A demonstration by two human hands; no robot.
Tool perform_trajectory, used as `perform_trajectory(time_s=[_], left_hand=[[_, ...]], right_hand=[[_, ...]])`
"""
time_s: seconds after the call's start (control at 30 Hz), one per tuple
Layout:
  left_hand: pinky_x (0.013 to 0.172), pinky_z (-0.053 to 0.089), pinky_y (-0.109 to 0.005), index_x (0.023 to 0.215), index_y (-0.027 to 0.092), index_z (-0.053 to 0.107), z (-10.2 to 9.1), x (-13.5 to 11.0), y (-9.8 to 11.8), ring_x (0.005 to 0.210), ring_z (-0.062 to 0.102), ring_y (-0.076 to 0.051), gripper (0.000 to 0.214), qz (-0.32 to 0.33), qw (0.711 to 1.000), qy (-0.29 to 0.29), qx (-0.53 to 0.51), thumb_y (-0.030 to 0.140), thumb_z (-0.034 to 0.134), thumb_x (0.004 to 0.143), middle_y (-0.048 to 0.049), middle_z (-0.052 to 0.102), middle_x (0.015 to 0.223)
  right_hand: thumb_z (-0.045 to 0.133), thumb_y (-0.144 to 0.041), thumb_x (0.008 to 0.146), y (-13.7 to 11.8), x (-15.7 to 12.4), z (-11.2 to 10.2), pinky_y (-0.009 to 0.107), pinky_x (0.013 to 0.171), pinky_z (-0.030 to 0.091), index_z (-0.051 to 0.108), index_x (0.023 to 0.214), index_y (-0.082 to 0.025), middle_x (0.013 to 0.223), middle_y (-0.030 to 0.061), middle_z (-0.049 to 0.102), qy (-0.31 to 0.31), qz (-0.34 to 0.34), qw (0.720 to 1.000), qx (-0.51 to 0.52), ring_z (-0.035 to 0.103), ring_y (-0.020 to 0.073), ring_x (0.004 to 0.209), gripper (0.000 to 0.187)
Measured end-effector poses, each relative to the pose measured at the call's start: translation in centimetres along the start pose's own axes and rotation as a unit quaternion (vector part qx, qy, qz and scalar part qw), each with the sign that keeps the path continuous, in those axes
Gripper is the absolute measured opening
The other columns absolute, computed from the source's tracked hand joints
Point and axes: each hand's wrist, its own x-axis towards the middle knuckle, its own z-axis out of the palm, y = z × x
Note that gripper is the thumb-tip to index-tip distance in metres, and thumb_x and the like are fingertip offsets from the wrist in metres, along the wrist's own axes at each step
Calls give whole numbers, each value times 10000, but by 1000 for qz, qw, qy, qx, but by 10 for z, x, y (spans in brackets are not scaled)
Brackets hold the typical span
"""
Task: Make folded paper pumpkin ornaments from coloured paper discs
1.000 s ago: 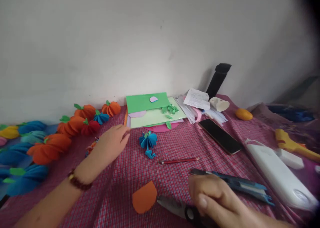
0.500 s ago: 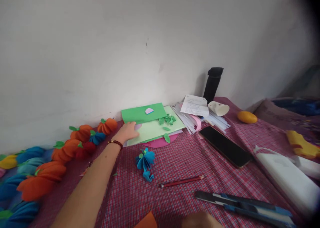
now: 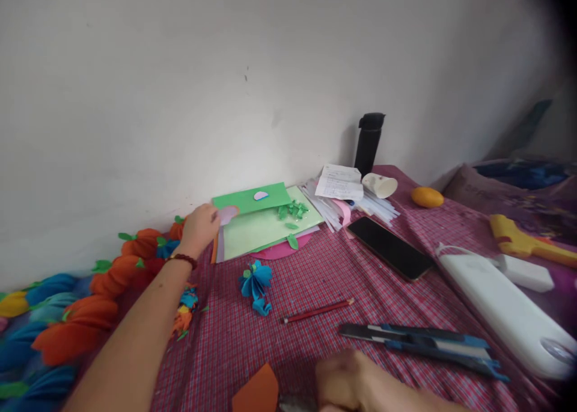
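Smudged pale wall (image 3: 171,111) facing me beyond the left hand (image 3: 201,227), rumpled checked cloth (image 3: 311,279) around the right hand (image 3: 349,376), soft light.

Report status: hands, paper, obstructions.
Left hand holding lilac paper at green sheet. Right hand low beside metal blade, grip unclear. Red pencil ahead of it.

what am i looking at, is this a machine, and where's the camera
No machine: you see one person's bare left hand and right hand. The single view comes from a camera worn on their head, looking forward and down. The left hand pinches a lilac paper piece at the paper stack. The right hand, partly cut off below, holds a grey tool; only its tip shows. On the red checked cloth lie an orange paper piece, a blue folded shape, a red pencil and a phone, with more folded paper shapes at left.
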Motion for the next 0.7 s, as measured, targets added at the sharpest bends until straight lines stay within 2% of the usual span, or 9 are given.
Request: perform_trajectory(time_s=[0.07,0.1,0.2,0.3,0.4,0.53,0.6,0.67,0.7], left_hand=[[653,418,-293,642,183,545,-22,-10,7,696,555,-200,115,-96,985,33,-143,243,510,734,-28,563,645],[615,409,-272,666,179,550,-32,-20,13,652,537,-176,99,-131,958,41,-252,263,537,717,-3,546,619],[583,417,-233,728,158,575,-55,-64,46,611,523,-129,156,-208,808,38,-550,276,639,648,22,571,636],[613,462,-231,805,166,624,-69,-119,86,686,583,-131,185,-233,702,3,-673,262,693,662,0,660,759],[704,509,-272,863,196,642,-75,-166,120,806,644,-156,230,-255,637,-4,-728,244,742,661,-2,711,905],[750,516,-278,787,185,644,-69,-203,147,834,657,-153,230,-258,580,10,-773,222,797,618,-7,725,873],[711,503,-245,763,179,646,-66,-215,152,779,647,-129,236,-244,581,13,-776,246,808,605,-1,720,833],[621,470,-215,734,166,644,-64,-224,150,653,615,-103,263,-235,600,4,-764,270,824,573,2,706,764],[587,453,-210,760,164,657,-64,-229,147,613,598,-98,289,-228,616,-14,-754,284,831,564,2,699,739]], right_hand=[[289,-454,987,-4,-4,-1,249,550,307,303,609,-195,620,-16,395,17,-4,1000,-23,353,100,565,458],[315,-407,985,-5,-6,-2,243,567,326,349,614,-189,628,-14,416,20,-6,999,-34,369,98,575,432],[361,-323,980,-3,-9,-6,233,639,397,542,784,-163,717,9,532,54,8,998,-33,471,108,652,310],[411,-355,967,0,-3,-9,261,750,452,518,1145,-158,945,52,593,147,0,989,26,552,141,836,285],[520,-382,915,-1,13,-10,285,815,466,420,1264,-171,1053,67,581,166,-45,979,107,562,151,919,420],[649,-327,814,-17,40,-3,251,769,478,460,1222,-169,1111,71,570,186,-62,967,160,566,143,903,477],[655,-253,786,-26,48,5,212,680,456,540,1087,-146,971,29,592,232,-61,962,131,553,119,789,339],[565,-199,830,-31,51,15,200,610,413,583,895,-126,784,-1,577,283,-40,956,68,518,107,681,100],[528,-172,841,-32,51,19,201,598,400,587,849,-126,752,-3,576,294,-32,955,30,513,109,664,76]])
